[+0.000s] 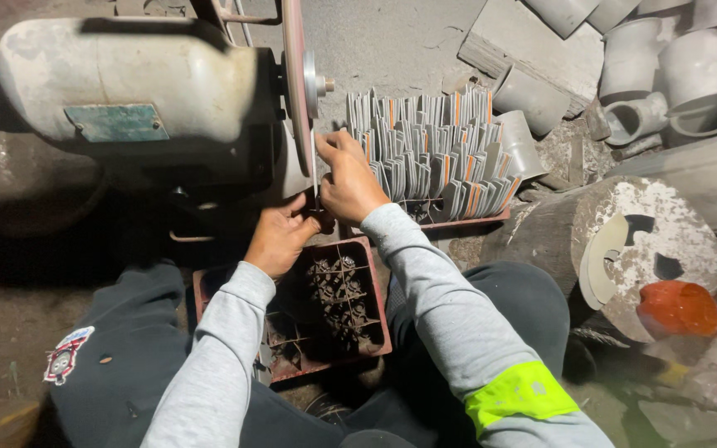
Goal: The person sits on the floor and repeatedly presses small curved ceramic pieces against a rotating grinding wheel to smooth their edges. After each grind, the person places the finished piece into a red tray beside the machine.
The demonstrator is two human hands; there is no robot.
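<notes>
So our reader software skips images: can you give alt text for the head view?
Both hands, left hand and right hand, press a thin blade against a grinding wheel, above a red crate, beside stacked blades.

Motor (126,91) blocks ten o'clock, stacked blades (437,153) fill one o'clock, log (616,249) bars three; crate (325,307) sits at six, bare floor (383,41) at twelve

Dusty grey concrete floor (392,41), dimly lit, with grey pipe fittings (665,75) piled right.
</notes>
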